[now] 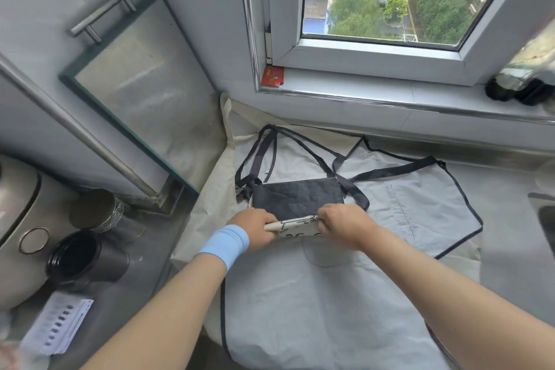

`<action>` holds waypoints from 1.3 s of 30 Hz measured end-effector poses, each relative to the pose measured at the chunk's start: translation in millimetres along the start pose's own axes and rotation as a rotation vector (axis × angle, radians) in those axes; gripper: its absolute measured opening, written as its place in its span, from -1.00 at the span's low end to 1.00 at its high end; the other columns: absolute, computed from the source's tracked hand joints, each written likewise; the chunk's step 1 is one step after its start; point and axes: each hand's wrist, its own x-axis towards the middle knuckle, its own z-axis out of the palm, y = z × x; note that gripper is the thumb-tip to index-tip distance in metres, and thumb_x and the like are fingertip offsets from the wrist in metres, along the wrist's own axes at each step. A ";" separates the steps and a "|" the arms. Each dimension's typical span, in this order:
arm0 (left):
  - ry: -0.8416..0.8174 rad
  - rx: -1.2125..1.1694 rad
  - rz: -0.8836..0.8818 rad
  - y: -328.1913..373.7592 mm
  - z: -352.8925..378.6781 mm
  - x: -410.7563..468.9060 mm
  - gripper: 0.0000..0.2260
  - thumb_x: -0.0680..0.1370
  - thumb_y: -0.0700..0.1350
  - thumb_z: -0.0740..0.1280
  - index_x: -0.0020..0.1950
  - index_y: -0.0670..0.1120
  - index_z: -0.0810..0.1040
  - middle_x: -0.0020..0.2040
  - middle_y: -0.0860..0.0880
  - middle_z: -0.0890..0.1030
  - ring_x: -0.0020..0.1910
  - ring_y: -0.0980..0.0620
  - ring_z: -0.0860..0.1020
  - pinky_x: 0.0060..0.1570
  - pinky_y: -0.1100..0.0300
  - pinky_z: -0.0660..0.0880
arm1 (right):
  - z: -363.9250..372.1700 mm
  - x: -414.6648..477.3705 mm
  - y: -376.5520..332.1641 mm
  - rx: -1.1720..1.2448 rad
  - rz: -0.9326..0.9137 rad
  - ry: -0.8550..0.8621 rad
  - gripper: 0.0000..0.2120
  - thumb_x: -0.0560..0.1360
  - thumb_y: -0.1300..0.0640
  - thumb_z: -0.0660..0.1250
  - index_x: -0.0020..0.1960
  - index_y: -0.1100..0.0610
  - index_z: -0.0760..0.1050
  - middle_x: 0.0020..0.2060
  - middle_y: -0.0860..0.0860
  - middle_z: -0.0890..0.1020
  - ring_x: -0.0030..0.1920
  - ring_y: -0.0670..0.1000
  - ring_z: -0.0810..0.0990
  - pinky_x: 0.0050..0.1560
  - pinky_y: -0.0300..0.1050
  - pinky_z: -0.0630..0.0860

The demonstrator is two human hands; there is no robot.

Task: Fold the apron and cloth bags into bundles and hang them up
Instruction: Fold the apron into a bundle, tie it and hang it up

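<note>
A light grey apron (300,303) with dark trim lies spread flat on the counter. On it rests a folded black cloth bag (297,198) with its dark straps trailing toward the window. In front of that bag I hold a small folded white cloth bag (297,230) with black print. My left hand (255,228), with a blue wristband, grips its left end. My right hand (342,227) grips its right end. A cream cloth bag (240,117) lies under the apron at the back left.
Two dark cups (84,258) and a round metal appliance (18,219) stand on the left. A leaflet (57,324) lies at the front left. A glass-fronted cabinet door (138,81) leans at the left, the window sill (390,90) runs behind, a sink edge (543,219) on the right.
</note>
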 end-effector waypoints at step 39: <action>0.295 0.255 -0.002 14.4 41.4 90.2 -0.59 0.56 0.04 0.07 0.35 0.01 0.48 0.42 -0.01 0.44 0.42 -0.05 0.39 0.36 -0.03 0.35 | 25.9 94.8 14.2 -0.210 -0.063 0.241 -0.57 0.50 0.15 0.04 0.29 0.23 0.46 0.37 0.24 0.45 0.38 0.28 0.41 0.35 0.21 0.28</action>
